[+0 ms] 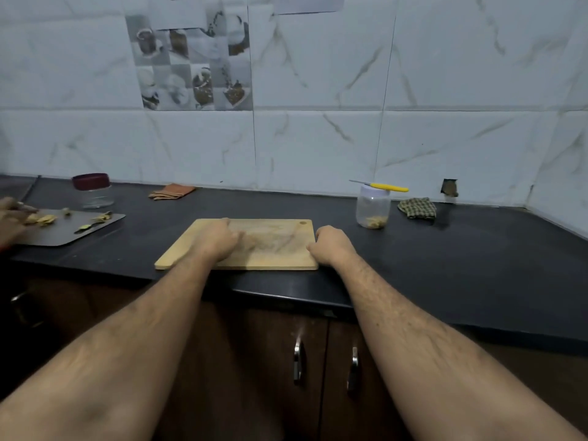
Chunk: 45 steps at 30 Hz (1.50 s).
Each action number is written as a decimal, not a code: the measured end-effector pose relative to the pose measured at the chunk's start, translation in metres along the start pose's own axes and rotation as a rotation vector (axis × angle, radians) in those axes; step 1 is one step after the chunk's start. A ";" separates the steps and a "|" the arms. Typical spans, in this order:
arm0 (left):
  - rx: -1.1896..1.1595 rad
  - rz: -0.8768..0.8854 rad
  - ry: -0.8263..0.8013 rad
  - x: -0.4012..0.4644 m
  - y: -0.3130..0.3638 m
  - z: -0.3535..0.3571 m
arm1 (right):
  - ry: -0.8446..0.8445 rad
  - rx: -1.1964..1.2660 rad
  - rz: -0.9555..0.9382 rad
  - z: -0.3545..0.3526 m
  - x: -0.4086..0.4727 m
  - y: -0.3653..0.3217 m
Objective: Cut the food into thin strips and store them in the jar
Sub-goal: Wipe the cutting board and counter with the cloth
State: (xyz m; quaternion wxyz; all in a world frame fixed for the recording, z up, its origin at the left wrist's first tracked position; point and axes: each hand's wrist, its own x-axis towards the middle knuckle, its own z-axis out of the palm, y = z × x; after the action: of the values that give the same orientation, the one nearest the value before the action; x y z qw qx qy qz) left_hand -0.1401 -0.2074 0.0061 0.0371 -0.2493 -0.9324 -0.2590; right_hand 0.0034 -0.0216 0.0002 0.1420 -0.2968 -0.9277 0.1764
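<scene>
A wooden cutting board (273, 249) lies bare at the counter's front edge. My left hand (216, 240) rests on the board's left half with its fingers curled and nothing visible in it. My right hand (331, 245) is curled round the board's right edge. A clear jar (373, 208) with a white lid stands behind and to the right of the board, with a few pale food pieces at its bottom. A yellow-handled knife (386, 186) lies across the jar's lid.
At far left, another person's hand (9, 219) touches food scraps (44, 219) on a dark tray (95, 227). Behind the tray stands an empty maroon-lidded jar (92, 190). An orange cloth (171, 191) and a checked cloth (416, 207) lie by the tiled wall.
</scene>
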 end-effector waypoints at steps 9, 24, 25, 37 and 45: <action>0.149 -0.489 -0.030 0.031 -0.065 -0.016 | -0.003 0.074 0.218 0.008 0.016 -0.018; 0.060 -0.514 0.196 0.018 -0.025 -0.001 | 0.215 0.225 0.378 -0.009 0.006 0.002; 0.050 -0.502 0.207 0.016 -0.016 0.000 | 0.236 0.245 0.396 -0.016 0.003 0.008; -0.009 -0.329 0.129 -0.044 0.100 0.044 | 0.381 0.171 0.521 -0.085 -0.073 0.117; -0.033 -0.207 0.061 -0.072 0.180 0.085 | 0.427 0.101 0.597 -0.124 -0.108 0.195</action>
State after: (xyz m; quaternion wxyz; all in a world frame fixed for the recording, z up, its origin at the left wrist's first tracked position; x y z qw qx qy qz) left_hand 0.0146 -0.0632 0.0019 0.0342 -0.1443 -0.9472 -0.2842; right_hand 0.2313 0.0925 0.0138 0.2893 -0.5769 -0.7399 0.1899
